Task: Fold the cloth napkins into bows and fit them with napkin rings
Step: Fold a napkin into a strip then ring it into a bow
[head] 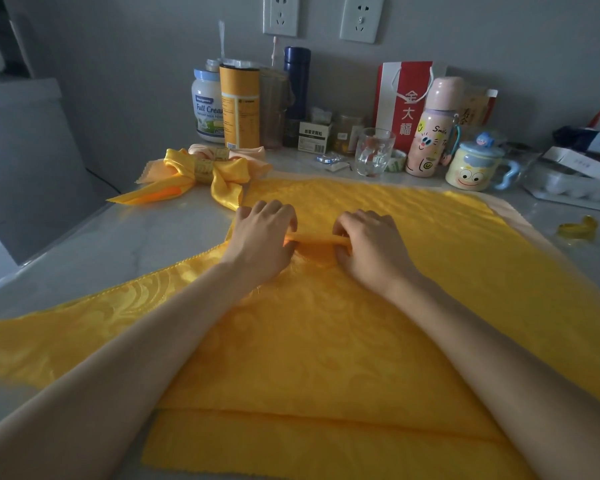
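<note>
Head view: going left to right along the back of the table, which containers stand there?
White milk powder tub → orange canister → dark blue flask → clear glass mug → pink cartoon bottle → lidded smiley-face mug.

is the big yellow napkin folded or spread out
Spread out: the napkin lies flat on the counter; left hand and right hand pinch only a small ridge.

Two bows (205, 174) (222, 152), two hands (262, 233) (371, 244), one flat yellow napkin (326, 341) — one loose ring (577, 228).
</note>
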